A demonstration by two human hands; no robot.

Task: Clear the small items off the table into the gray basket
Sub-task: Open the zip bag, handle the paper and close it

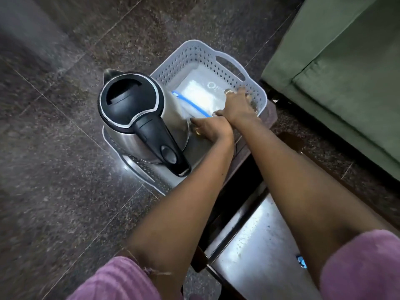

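Observation:
The gray perforated basket (195, 54) stands on the dark floor beside the table's end. Inside it lies a clear zip bag (198, 94) with a blue seal strip and white contents. A steel kettle (132, 118) with a black lid and handle stands in the basket's near half. Both my hands reach into the basket from the lower right. My right hand (237, 103) presses on the bag's right part near the basket wall, fingers spread. My left hand (208, 126) lies just below it, fingertips at the bag's near edge by the seal strip.
A glossy table top (259, 245) with a dark wooden frame lies under my forearms at lower right, with a small blue object (302, 262) on it. A green sofa (346, 72) fills the right side. Dark speckled floor tiles (54, 148) spread to the left.

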